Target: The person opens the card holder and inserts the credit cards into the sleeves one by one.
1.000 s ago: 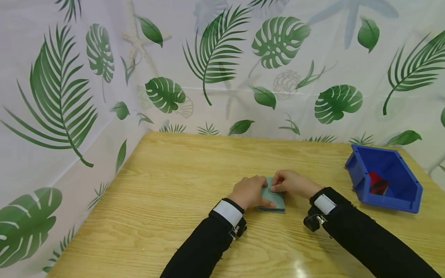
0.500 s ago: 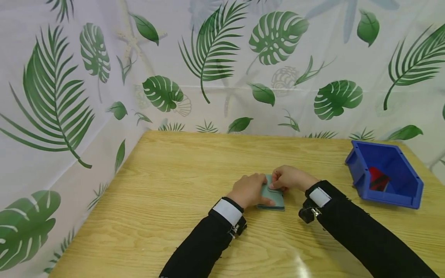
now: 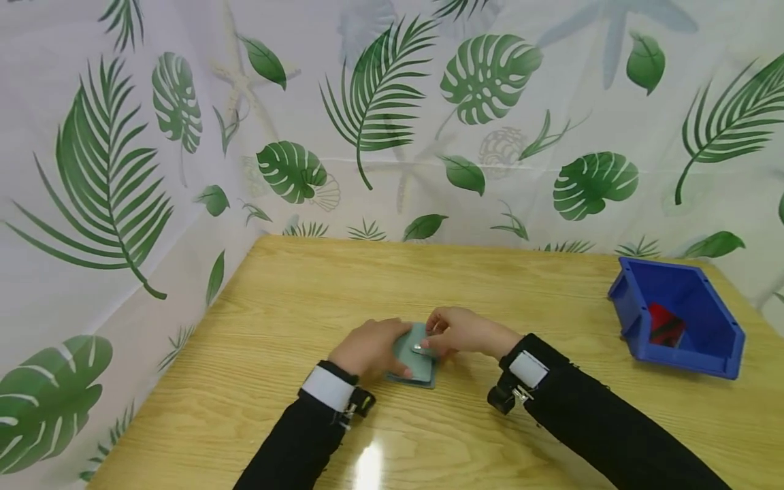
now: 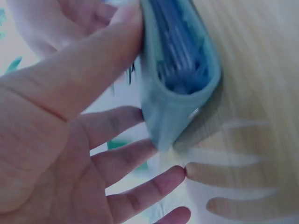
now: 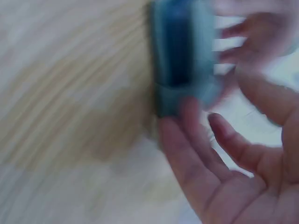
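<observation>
A pale teal card wallet [image 3: 416, 367] lies near the middle of the wooden table, between both hands. My left hand [image 3: 370, 346] holds its left side, thumb at the near edge and fingers toward the far edge. In the left wrist view the end of the wallet [image 4: 161, 114] shows darker blue layered pockets [image 4: 180, 56] inside. My right hand [image 3: 468, 331] pinches the closing tab on the wallet's right side, where a small shiny snap shows. The right wrist view is blurred; there the right fingers [image 5: 187, 149] meet the wallet's lower end.
A blue plastic bin [image 3: 686, 361] stands at the right of the table [image 3: 294, 292], with a red and black item [image 3: 664, 325] inside. A white leaf-print curtain [image 3: 392, 204] borders the table at the back and left.
Both hands and the wallet have shifted left and slightly nearer. The tab in the right fingers now looks lifted, with its shiny snap showing; before, it lay flat on the wallet.
</observation>
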The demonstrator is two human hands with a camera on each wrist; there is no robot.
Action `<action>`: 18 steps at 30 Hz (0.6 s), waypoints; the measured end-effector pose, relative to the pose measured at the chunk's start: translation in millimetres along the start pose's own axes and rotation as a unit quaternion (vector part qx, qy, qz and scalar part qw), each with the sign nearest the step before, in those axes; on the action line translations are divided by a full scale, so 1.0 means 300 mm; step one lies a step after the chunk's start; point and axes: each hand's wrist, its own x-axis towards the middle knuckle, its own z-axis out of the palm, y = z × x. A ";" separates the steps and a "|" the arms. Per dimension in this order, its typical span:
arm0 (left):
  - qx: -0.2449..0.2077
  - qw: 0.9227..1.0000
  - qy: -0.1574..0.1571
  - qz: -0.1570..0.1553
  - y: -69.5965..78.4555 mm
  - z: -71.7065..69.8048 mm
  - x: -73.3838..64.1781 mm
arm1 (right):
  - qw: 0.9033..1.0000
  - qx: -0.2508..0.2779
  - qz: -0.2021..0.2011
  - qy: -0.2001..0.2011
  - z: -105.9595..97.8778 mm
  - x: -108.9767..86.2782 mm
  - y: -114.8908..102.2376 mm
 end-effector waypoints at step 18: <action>-0.116 0.977 -0.026 -0.176 -0.618 -0.194 -0.442 | 0.995 0.095 0.019 -0.027 -0.082 -0.147 0.182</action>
